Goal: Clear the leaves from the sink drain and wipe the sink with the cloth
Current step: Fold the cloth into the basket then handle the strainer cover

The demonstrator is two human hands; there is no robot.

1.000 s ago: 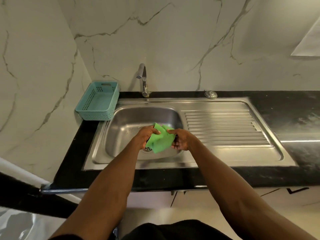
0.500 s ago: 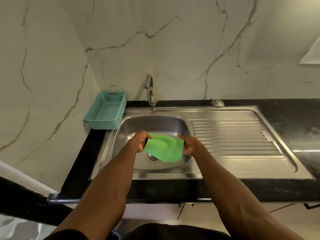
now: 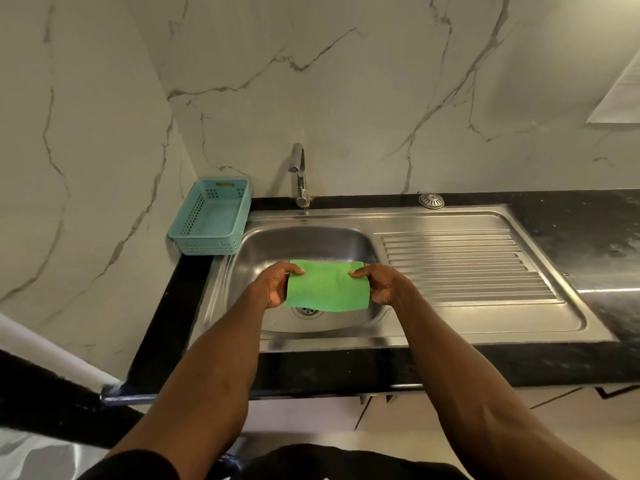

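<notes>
Hands (image 3: 277,285) (image 3: 379,284) pinch flat green cloth (image 3: 327,287) over steel sink (image 3: 311,244).

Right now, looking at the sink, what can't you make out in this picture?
- Sink drain, head view: its upper part is covered by the green cloth, so leaves there cannot be ruled out.
- Basin floor behind the cloth: hidden by it and by the left hand and right hand.
- Fingers of both hands: mostly tucked behind the cloth edges.
- Small round metal piece on the counter: too small to identify.
</notes>
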